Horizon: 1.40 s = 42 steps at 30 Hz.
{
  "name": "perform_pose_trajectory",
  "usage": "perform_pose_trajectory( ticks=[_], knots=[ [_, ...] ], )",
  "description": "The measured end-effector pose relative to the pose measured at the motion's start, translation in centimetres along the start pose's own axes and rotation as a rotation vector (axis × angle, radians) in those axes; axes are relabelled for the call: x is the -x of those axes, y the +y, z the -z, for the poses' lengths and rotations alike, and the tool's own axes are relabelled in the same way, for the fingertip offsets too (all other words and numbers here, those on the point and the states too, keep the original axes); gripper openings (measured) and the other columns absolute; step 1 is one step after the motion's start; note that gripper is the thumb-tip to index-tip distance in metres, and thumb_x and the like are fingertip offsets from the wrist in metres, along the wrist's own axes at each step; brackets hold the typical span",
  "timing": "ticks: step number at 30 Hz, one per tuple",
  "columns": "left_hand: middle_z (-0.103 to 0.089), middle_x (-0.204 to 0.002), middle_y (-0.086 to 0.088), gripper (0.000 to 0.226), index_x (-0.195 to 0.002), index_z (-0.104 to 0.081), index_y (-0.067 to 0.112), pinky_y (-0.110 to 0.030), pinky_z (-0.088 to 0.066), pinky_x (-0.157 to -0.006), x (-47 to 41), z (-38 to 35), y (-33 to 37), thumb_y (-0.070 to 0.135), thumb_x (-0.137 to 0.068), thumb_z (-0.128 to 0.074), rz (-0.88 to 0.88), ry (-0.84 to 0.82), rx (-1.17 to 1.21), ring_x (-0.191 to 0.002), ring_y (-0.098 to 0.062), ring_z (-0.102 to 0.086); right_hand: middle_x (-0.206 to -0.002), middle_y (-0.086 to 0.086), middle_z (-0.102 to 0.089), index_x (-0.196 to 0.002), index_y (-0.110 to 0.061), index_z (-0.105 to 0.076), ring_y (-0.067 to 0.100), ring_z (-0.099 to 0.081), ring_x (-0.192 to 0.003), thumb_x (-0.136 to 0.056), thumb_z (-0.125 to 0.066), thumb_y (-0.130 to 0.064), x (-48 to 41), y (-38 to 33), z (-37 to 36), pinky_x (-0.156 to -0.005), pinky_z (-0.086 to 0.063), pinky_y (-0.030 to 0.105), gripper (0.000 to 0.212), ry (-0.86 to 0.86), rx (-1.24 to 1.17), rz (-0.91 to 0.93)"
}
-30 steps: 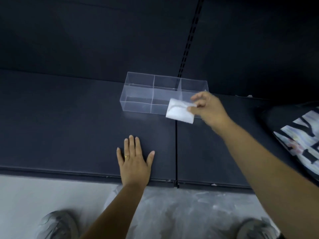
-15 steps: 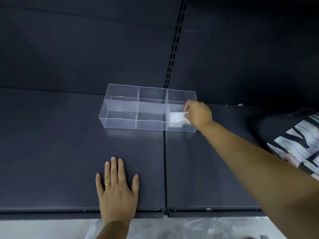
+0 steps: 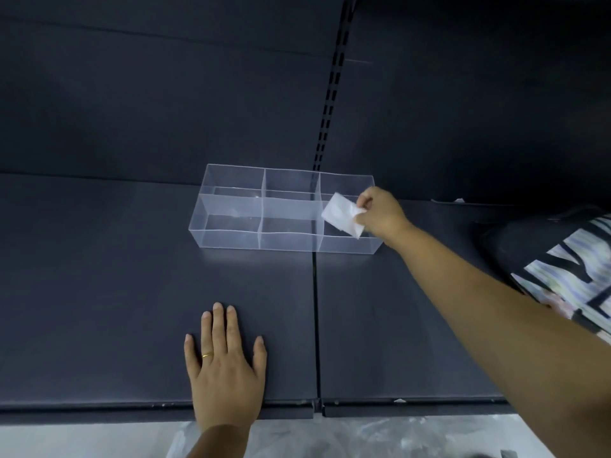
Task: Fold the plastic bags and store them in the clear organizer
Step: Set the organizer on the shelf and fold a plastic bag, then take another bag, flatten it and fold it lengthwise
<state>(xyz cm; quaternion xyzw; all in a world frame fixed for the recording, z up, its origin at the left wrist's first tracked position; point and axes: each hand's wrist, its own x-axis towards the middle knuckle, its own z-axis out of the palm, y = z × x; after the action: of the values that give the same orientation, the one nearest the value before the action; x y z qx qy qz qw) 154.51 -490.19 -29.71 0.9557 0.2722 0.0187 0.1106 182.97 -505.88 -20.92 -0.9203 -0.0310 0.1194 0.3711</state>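
Note:
A clear organizer [image 3: 231,239] with several compartments stands on the dark shelf [image 3: 99,292], near the back. My right hand [image 3: 380,214] pinches a small folded white plastic bag [image 3: 342,214] over the organizer's right-hand end, the bag tilted above the front right compartment. I cannot tell whether the bag touches the organizer's walls. My left hand [image 3: 226,368] lies flat on the shelf near its front edge, fingers straight, a gold ring on one finger. The other compartments look bare.
A slotted upright [image 3: 330,104] runs up the dark back panel behind the organizer. A seam [image 3: 315,325] splits the shelf into two boards. A black printed fabric item [image 3: 562,269] lies at the right. More crumpled clear plastic [image 3: 330,438] lies on the floor below the shelf edge.
My right hand carried the folded bag to the organizer, lowered it into the right end, and now holds it tilted a little higher. My left hand stayed flat on the shelf.

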Motion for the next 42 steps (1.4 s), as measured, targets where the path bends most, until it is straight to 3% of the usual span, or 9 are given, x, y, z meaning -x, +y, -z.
perform_pose_trajectory(
  ticks=[4, 13, 20, 26, 30, 34, 38, 40, 42],
  knots=[
    [-0.036, -0.152, -0.010, 0.070, -0.144, -0.039, 0.007, -0.052, -0.016, -0.116, 0.0, -0.1, -0.1, 0.049, -0.090, -0.024, -0.001, 0.020, 0.005, -0.143, -0.026, -0.026, -0.108, 0.011, -0.061, -0.093, -0.013, -0.057, 0.028, -0.058, -0.099, -0.080, -0.045, 0.010, 0.0, 0.1, -1.0, -0.080, -0.048, 0.030, 0.028, 0.049, 0.261, 0.060],
    [-0.033, -0.153, -0.009, 0.069, -0.145, -0.038, 0.009, -0.051, -0.014, -0.117, 0.0, -0.3, -0.2, 0.048, -0.090, -0.024, -0.005, 0.022, 0.009, -0.144, -0.025, -0.024, -0.102, 0.015, -0.063, -0.105, -0.007, -0.057, 0.032, -0.059, -0.090, -0.082, -0.051, 0.008, 0.4, -0.4, -0.7, -0.066, -0.045, 0.032, 0.028, -0.023, 0.613, 0.219],
    [-0.035, -0.152, -0.010, 0.069, -0.145, -0.039, 0.007, -0.052, -0.016, -0.116, 0.0, -0.6, -0.4, 0.047, -0.091, -0.024, -0.009, 0.036, 0.009, -0.143, -0.027, -0.026, -0.109, 0.010, -0.060, -0.105, -0.007, -0.062, 0.028, -0.053, -0.100, -0.088, -0.054, -0.001, 2.2, -0.3, -0.1, -0.078, -0.041, 0.033, 0.019, 0.237, 0.730, 0.410],
    [-0.033, -0.153, -0.010, 0.068, -0.146, -0.036, 0.007, -0.052, -0.016, -0.116, -0.1, -0.6, -0.3, 0.048, -0.092, -0.023, -0.012, 0.027, 0.008, -0.144, -0.026, -0.024, -0.084, 0.004, -0.063, -0.079, -0.015, -0.061, 0.021, -0.055, -0.090, -0.099, -0.009, -0.057, 3.5, 0.0, -0.5, -0.113, -0.017, 0.046, 0.069, -0.301, 0.813, 0.173],
    [-0.026, -0.156, -0.010, 0.070, -0.148, -0.031, 0.008, -0.050, -0.010, -0.118, -0.3, -0.1, -0.2, 0.048, -0.092, -0.019, -0.007, -0.001, 0.003, -0.146, -0.026, -0.018, -0.101, 0.004, -0.063, -0.094, -0.013, -0.065, 0.025, -0.056, -0.102, -0.102, -0.025, -0.048, 6.0, 0.2, -0.6, -0.113, -0.016, 0.042, 0.054, -0.002, 0.650, 0.302],
    [-0.019, -0.159, -0.009, 0.066, -0.151, -0.023, 0.010, -0.048, -0.002, -0.119, -0.2, -0.2, -0.2, 0.045, -0.095, -0.024, -0.011, -0.020, 0.002, -0.148, -0.025, -0.010, -0.077, 0.003, -0.054, -0.075, -0.011, -0.056, 0.020, -0.051, -0.070, -0.098, -0.044, -0.030, 15.1, 1.4, -3.2, -0.065, -0.037, 0.031, 0.032, 0.351, 0.144, 0.416],
    [-0.012, -0.161, -0.006, 0.066, -0.152, -0.016, 0.012, -0.048, 0.001, -0.119, -0.2, -0.7, -0.5, 0.047, -0.096, -0.022, -0.003, -0.049, -0.014, -0.148, -0.023, -0.004, -0.068, -0.002, -0.042, -0.066, -0.020, -0.042, 0.018, -0.042, -0.063, -0.091, -0.052, -0.025, 28.8, 6.6, -8.7, -0.059, -0.034, 0.030, 0.027, 0.495, 0.022, 0.083],
    [-0.008, -0.161, -0.006, 0.067, -0.153, -0.012, 0.013, -0.047, 0.003, -0.118, -0.2, -0.7, -0.5, 0.047, -0.096, -0.018, -0.010, -0.070, -0.025, -0.148, -0.023, -0.002, -0.086, -0.002, -0.052, -0.083, -0.018, -0.055, 0.020, -0.055, -0.076, -0.087, -0.066, -0.031, 34.1, 9.3, -11.0, -0.069, -0.049, 0.036, 0.018, 0.440, -0.094, -0.234],
    [-0.004, -0.161, -0.005, 0.067, -0.153, -0.007, 0.014, -0.047, 0.005, -0.118, -0.3, -0.7, -0.5, 0.048, -0.096, -0.014, -0.013, -0.104, -0.047, -0.148, -0.023, 0.001, -0.108, -0.001, -0.052, -0.113, -0.016, -0.053, 0.019, -0.056, -0.094, -0.077, -0.074, -0.045, 35.7, 10.1, -12.0, -0.083, -0.052, 0.039, 0.051, 0.299, -0.170, -0.505]
  ],
)
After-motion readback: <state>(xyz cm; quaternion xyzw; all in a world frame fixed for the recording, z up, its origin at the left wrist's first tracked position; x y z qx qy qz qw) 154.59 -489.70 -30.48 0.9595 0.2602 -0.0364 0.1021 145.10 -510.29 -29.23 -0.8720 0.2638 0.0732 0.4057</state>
